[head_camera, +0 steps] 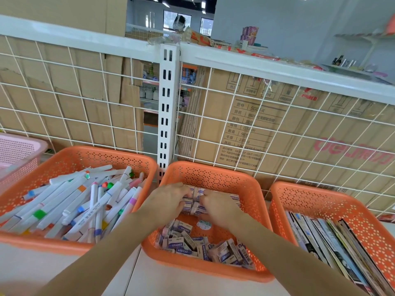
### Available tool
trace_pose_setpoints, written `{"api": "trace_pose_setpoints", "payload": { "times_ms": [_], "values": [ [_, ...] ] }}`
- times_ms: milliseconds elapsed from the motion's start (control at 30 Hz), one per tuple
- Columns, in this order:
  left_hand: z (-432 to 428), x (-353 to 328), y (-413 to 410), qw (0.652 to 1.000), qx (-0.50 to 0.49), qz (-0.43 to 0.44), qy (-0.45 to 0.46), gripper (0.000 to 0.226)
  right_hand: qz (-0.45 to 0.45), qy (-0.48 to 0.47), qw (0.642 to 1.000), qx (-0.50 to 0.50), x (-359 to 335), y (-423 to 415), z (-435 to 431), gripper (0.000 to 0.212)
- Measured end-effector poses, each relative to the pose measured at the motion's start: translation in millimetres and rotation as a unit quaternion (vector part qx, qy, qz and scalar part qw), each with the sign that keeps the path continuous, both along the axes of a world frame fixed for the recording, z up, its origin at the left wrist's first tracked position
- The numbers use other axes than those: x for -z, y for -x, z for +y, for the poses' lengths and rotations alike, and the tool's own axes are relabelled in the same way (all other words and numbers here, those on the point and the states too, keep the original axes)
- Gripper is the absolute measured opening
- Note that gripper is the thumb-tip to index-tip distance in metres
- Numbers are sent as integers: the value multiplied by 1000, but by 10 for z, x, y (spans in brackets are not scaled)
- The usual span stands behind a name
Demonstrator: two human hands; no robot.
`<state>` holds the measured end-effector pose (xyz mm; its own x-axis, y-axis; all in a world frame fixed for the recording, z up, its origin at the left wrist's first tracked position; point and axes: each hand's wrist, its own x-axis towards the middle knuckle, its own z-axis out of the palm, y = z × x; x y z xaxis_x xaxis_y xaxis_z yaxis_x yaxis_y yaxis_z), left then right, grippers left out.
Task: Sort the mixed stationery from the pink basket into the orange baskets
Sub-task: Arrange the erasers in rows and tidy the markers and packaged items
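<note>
Both hands (193, 202) curled on erasers (195, 199) — middle basket (252, 189).

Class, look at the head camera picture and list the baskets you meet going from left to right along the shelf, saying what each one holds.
pink basket, contents unseen → orange basket of marker pens → orange basket of erasers, both hands in it → orange basket of booklets.

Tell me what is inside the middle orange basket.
The middle orange basket holds boxed erasers, loose in front. The left hand and right hand cover a neater group at the back; its extent is hidden.
</note>
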<state>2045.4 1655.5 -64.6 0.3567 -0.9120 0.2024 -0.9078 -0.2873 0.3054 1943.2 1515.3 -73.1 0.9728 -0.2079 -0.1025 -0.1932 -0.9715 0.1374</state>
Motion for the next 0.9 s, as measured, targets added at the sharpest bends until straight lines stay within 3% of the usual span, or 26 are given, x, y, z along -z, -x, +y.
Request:
{"api": "trace_pose_setpoints", "payload": {
  "times_ms": [333, 467, 633, 733, 900],
  "values": [
    [6, -14, 1, 1000, -1, 9, -4, 27, -29, -54, 998, 13, 14, -8, -5, 34],
    [-12, -66, 9, 989, 50, -47, -130, 27, -79, -138, 985, 63, -52, 99, -7, 22],
    [-103, -85, 70, 948, 78, -114, -288, 28, 3, -238, 969, 66, -82, 295, 120, 16],
    [-125, -62, 100, 945, 69, -140, -288, 24, 26, -296, 953, 59, -66, 339, 238, 22],
    [-96, -29, 80, 953, 69, -129, -266, 21, 47, -256, 963, 63, -35, 304, 364, 29]
  ]
}}
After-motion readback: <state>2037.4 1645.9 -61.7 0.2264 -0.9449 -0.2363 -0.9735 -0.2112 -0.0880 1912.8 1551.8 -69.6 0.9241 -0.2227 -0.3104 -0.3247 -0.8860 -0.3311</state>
